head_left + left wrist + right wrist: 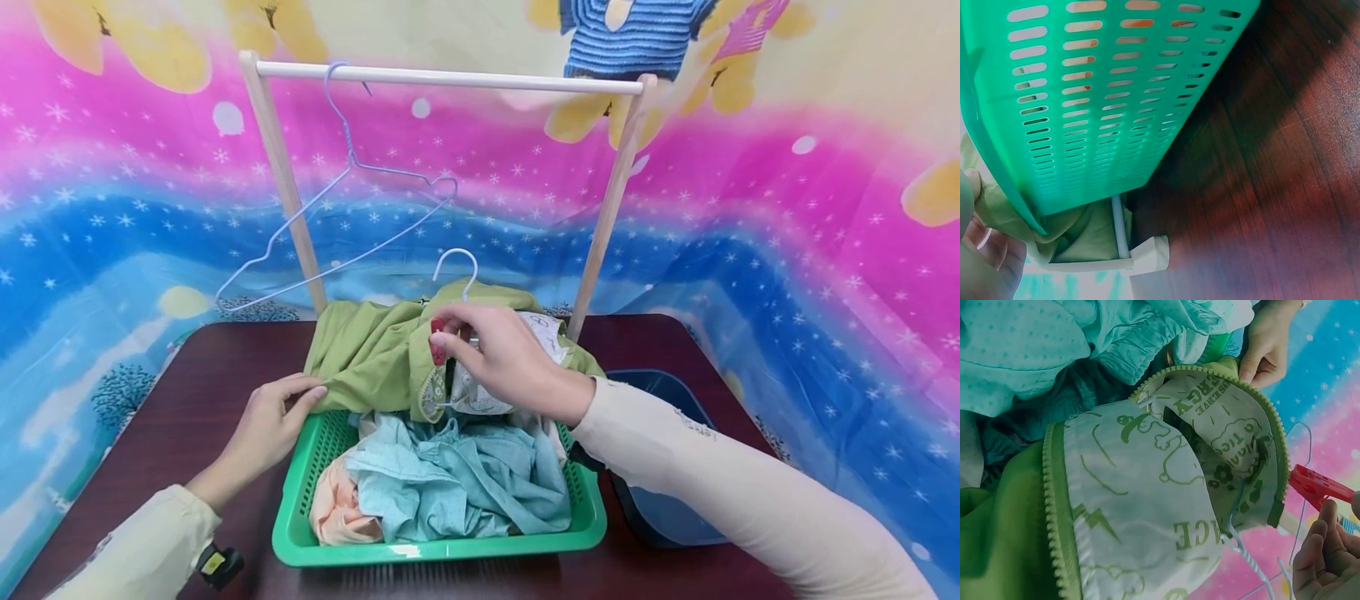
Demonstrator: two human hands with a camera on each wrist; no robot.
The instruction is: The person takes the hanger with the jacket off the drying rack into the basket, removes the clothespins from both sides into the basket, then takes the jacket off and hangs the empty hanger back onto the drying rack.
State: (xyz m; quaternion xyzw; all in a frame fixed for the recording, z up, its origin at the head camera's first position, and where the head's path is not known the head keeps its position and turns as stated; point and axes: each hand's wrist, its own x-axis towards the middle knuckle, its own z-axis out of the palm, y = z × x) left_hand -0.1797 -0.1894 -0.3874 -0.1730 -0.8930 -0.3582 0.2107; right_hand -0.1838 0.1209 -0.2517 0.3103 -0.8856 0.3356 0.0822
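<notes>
A green zip jacket (367, 342) with a white printed lining (1141, 487) lies over the back of the green basket (442, 550). Inside its collar sits a white hanger (474, 265), hook upward. My left hand (273, 417) pinches the jacket's left edge near the basket's back left corner; in the left wrist view only part of that hand (991, 262) shows. Between thumb and fingers, my right hand (510, 354) holds a red clothespin (1319, 482). The clothespin's tip is right at the jacket's zip edge, close to the collar.
Teal and peach clothes (457, 475) fill the basket. Behind it stands a wooden rack (450, 77), with an unused lilac wire hanger (348, 158) at its left. A dark blue bin (667, 492) stands to the right on the brown table (217, 367).
</notes>
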